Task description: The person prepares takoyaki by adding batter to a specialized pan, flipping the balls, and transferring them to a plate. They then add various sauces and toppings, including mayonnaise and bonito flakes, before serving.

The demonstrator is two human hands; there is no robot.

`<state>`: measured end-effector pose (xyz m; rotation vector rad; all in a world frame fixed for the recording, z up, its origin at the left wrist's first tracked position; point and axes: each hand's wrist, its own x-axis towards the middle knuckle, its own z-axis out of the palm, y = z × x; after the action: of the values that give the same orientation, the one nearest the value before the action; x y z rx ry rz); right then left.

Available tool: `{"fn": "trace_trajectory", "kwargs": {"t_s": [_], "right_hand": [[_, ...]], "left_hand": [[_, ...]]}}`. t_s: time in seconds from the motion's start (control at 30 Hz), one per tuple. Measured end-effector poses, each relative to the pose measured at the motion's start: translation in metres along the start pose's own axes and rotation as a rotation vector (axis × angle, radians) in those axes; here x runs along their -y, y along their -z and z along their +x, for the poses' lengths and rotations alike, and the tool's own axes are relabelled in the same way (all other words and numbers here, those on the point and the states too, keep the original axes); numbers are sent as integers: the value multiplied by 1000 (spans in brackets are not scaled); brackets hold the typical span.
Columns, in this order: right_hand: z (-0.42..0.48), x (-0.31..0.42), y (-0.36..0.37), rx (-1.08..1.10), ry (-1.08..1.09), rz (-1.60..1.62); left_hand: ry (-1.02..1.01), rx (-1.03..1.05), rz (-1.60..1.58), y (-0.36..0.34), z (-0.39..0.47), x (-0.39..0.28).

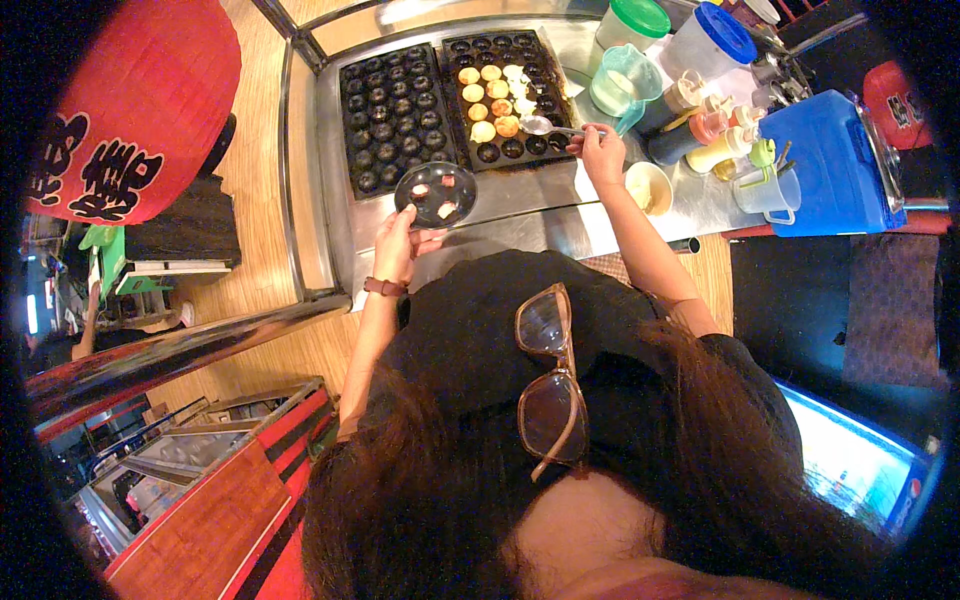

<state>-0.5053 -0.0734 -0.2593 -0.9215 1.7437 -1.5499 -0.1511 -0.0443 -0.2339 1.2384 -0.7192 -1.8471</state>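
Note:
My left hand (399,241) grips the rim of a small dark bowl (431,206) that holds a few small pinkish and pale food pieces. In my right hand (602,154) is a metal spoon (536,125), its bowl over the lower right part of the right-hand takoyaki pan (525,161). Several browned batter balls (497,89) sit in that pan's hollows, beside a column of ragged pale batter (519,86). The left-hand takoyaki pan (390,112) shows dark hollows with no batter in them.
Right of the pans stand a teal measuring jug (626,82) with pale liquid, several squeeze bottles (716,150) and lidded tubs (709,37). A cream bowl (648,189) is beside my right forearm. A blue cooler box (832,165) stands farther right; a red lantern (150,105) hangs at left.

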Motion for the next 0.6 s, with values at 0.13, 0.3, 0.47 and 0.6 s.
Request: {"fn": "trace_trajectory", "kwargs": {"t_s": [0.13,0.3,0.47,0.6], "right_hand": [[5,-2,1,-22,-72,20],[9,-2,4,-53,-177,76],[9,12,11,-70,-156,78],[-4,53,19,-59,-63,165]], "left_hand": [[5,7,1,-1,1,-1],[2,1,8,-1,0,-2],[7,14,11,-3,0,-5],[-11,-11,39,-10,2,-8]]}}
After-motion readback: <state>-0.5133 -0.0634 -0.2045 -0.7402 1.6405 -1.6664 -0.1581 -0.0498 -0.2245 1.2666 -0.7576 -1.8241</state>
